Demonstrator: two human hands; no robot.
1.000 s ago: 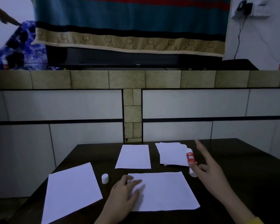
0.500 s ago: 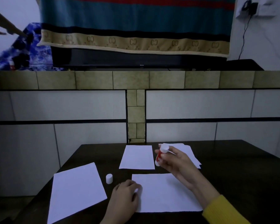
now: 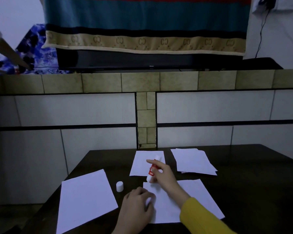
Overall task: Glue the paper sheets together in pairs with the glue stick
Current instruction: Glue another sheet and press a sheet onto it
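My right hand (image 3: 162,174) grips a red and white glue stick (image 3: 152,170), tilted, its lower end touching the far left corner of the near white sheet (image 3: 198,198). My left hand (image 3: 137,208) rests on that sheet's left edge with fingers curled, pressing it to the dark table (image 3: 243,183). The glue stick's white cap (image 3: 119,186) stands on the table just left of the sheet. Another single sheet (image 3: 140,163) lies behind the glue stick, a larger sheet (image 3: 85,201) lies at the left, and a small stack of sheets (image 3: 193,162) sits at the far right.
The table butts against a tiled wall ledge (image 3: 142,83) with a draped TV above. Another person's hand (image 3: 8,53) reaches in at the far left by a blue patterned cloth. A cable hangs on the wall at the upper right.
My right hand brought the glue stick from the right side over to the left and down onto the near sheet's far left corner. My left hand stayed on the sheet, its fingers curling.
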